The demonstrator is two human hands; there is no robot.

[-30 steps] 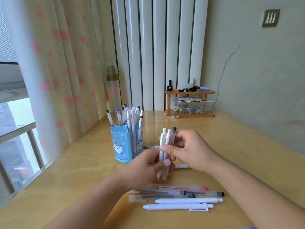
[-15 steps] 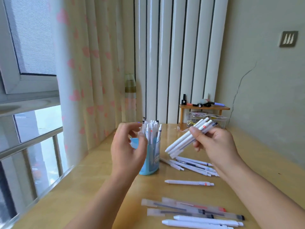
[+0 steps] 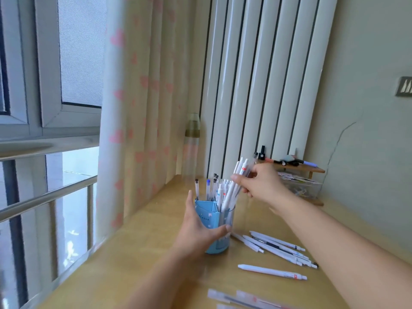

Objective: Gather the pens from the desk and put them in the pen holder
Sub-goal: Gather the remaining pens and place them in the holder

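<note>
Insertion in progress, centre frame
Left hand point(image 3: 196, 228) braces pen holder point(image 3: 215, 228); right hand point(image 3: 260, 186) pinches pen bundle point(image 3: 234, 188), tips entering; advise lowering vertically.

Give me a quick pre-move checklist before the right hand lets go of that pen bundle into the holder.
1. Holder steadied: ok. The left hand wraps the near side of the pen holder, which stands upright on the desk.
2. Bundle secured: ok. The right hand grips the pen bundle near its middle.
3. Tips inside the rim: ok. The lower ends sit at the holder's mouth; depth cannot be told.
4. Room inside: cannot tell. Many pens already stand in it.
5. Bundle angle: not ok. It leans right, not upright.
6. Work left: not ok. Loose pens lie right of the holder, with one single pen nearer.
</note>
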